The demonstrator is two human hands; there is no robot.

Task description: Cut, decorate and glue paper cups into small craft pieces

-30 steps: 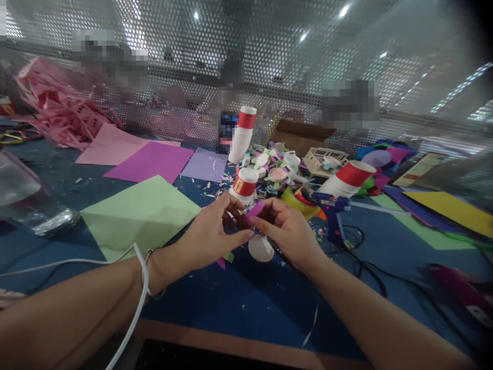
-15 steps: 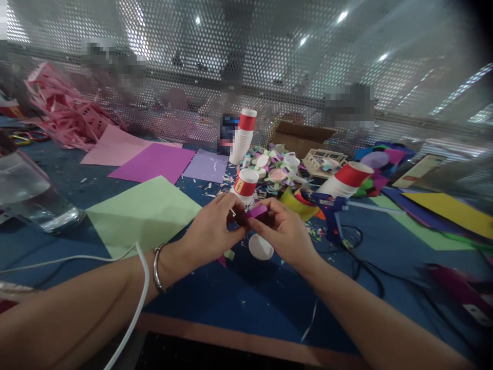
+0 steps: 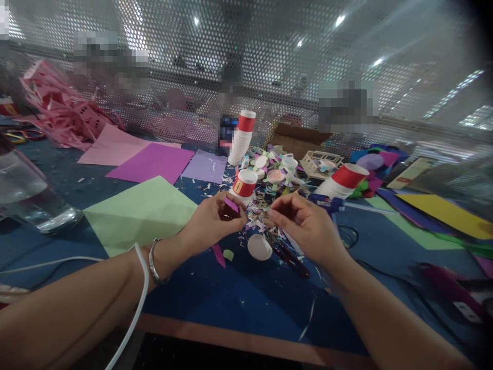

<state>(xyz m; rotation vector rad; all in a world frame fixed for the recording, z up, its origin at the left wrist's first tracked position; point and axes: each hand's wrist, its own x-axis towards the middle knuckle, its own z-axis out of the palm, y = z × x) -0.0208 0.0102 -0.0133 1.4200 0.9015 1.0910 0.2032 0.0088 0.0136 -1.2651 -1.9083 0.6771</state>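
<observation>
Mid-frame: my left hand [image 3: 210, 226] pinches purple paper scrap [image 3: 231, 205], raised for view. My right hand [image 3: 304, 226] loosely curled, holding nothing, above scissors [image 3: 290, 259].

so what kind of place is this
Likely a paper-craft workbench in a shared workshop: coloured paper sheets, a heap of paper scraps, red-and-white paper cups and a blue glue gun, with a perforated metal screen behind.
</observation>
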